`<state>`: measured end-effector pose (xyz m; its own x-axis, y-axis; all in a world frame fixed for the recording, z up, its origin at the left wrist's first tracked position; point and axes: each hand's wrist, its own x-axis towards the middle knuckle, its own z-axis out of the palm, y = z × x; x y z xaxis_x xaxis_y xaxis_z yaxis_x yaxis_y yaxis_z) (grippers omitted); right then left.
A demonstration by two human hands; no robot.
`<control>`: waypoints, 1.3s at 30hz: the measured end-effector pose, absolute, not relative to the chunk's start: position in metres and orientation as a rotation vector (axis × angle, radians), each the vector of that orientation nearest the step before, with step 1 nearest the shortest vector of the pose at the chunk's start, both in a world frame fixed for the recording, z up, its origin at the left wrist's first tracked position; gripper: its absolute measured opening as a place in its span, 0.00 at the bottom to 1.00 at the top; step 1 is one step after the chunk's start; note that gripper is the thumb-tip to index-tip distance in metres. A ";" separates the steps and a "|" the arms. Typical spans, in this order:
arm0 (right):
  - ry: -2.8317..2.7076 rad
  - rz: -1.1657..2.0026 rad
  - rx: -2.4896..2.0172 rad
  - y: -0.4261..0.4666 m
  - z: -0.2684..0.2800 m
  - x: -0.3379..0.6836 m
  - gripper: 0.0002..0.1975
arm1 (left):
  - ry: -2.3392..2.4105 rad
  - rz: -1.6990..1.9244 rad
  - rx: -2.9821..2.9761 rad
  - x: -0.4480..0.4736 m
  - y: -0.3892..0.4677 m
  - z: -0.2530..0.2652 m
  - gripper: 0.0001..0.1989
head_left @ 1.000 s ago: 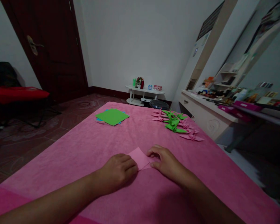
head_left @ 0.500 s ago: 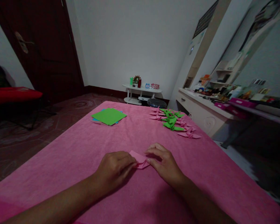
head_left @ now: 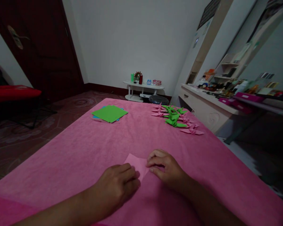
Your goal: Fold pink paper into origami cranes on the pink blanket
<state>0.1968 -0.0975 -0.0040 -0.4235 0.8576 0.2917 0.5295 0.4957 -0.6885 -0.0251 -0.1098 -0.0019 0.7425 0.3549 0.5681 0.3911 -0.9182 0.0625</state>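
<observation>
A sheet of pink origami paper (head_left: 137, 162), partly folded, lies on the pink cloth (head_left: 85, 157) between my hands. My left hand (head_left: 122, 182) is closed on its left side, fingers curled over the lower edge. At the right corner, my right hand (head_left: 163, 166) pinches the paper between thumb and fingers. Part of the sheet is hidden under the left fingers. Farther off on the right are several folded paper cranes, green ones (head_left: 173, 119) and pink ones (head_left: 192, 130).
A stack of square paper (head_left: 110, 113), green on top with blue below, lies at the far left of the cloth. Beyond stands a small white table (head_left: 143, 85) with a plant. A cluttered dresser (head_left: 202, 100) is on the right, a red chair (head_left: 14, 92) on the left.
The pink paper shows a larger, more opened-out face than before. My left hand has moved slightly down and its fingers are more curled; the right still grips the right corner. The view has tilted slightly.
</observation>
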 end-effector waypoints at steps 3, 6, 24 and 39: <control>-2.037 0.760 -1.180 -0.098 -0.005 0.198 0.11 | -0.602 -0.865 -2.844 -0.026 -0.111 -0.009 0.08; -1.998 0.798 -1.220 -0.097 -0.007 0.197 0.13 | -0.599 -0.870 -2.823 -0.027 -0.112 -0.010 0.08; -1.994 0.811 -1.252 -0.092 -0.016 0.196 0.11 | -1.077 -1.108 -3.044 -0.029 -0.109 -0.009 0.07; -1.996 0.801 -1.236 -0.092 -0.017 0.195 0.12 | -1.601 -1.362 -3.011 -0.039 -0.095 -0.001 0.06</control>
<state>0.1950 -0.0920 -0.0168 -0.3454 0.9156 0.2060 0.5193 0.3693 -0.7706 -0.0386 -0.0949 -0.0015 0.3895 0.8535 0.3461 0.4783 -0.5086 0.7160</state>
